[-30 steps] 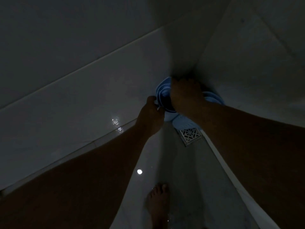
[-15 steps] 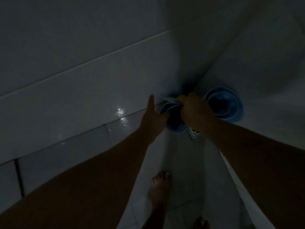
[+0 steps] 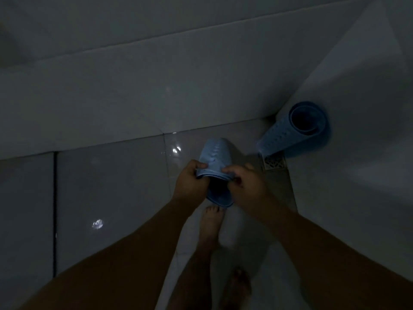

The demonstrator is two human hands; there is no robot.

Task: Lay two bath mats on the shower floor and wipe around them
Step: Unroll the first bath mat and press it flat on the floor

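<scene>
- Both hands have come away from the corner since half a second ago, bringing one rolled mat (image 3: pixel 215 153) toward the body; the other roll no longer sits beside them.
- That held mat is light blue, rolled into a tube, with its open end toward the camera and its far end pointing at the wall.
- Left hand (image 3: pixel 190 182) grips the tube's near rim from the left, fingers curled over the edge.
- Right hand (image 3: pixel 244 183) pinches the same rim from the right, thumb and fingers closed on the edge.
- The mat hangs above the floor (image 3: pixel 125 186), over a bare foot (image 3: pixel 211 222).
- A second mat (image 3: pixel 295 128), darker blue and also rolled, leans in the corner where the two walls meet, well apart from the hands.
- Its lower end rests just beside a square drain (image 3: pixel 274 163), partly covering its far edge.
- A wall (image 3: pixel 134 86) of large pale tiles runs behind, and small light glints show on the wet floor.
- Another foot (image 3: pixel 240 285) shows dimly near the bottom edge.
</scene>
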